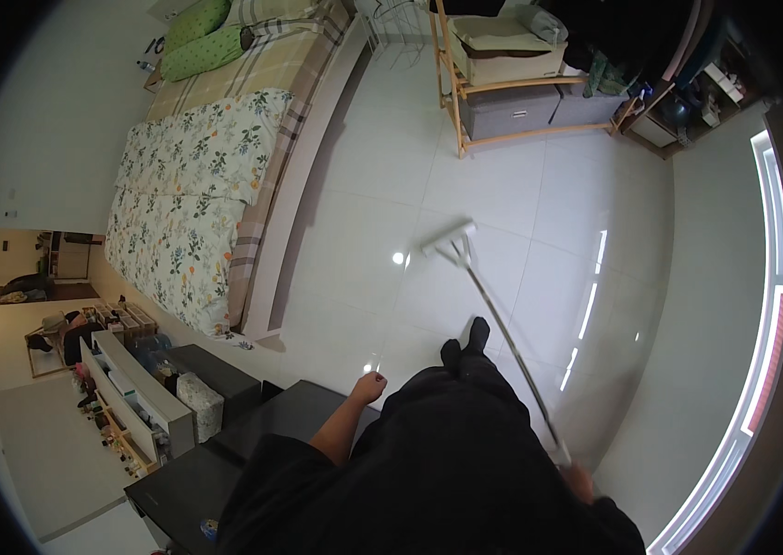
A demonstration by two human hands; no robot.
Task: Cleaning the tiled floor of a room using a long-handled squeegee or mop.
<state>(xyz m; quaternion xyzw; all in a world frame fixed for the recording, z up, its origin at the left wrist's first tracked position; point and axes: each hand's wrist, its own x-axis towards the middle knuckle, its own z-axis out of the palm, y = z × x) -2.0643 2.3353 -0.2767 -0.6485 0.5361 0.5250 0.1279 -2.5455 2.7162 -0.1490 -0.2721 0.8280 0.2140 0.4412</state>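
Observation:
My right hand (577,481) grips the upper end of a long-handled mop (502,326) low on the right. The metal pole slants up and away to a white, wide mop head (448,240), which rests on the glossy tiled floor (364,277). Beside my body, above the edge of a black table (280,409), my left hand (368,388) hangs with its fingers curled in. Nothing shows in it. My feet in black socks (464,343) stand on the tiles just left of the pole.
A bed (190,201) with a floral blanket runs along the left. At the far end stands a wooden rack (459,118) holding fabric storage boxes (509,111). A wall (697,277) with a bright window (770,291) borders the right. A white shelf unit (145,388) stands lower left.

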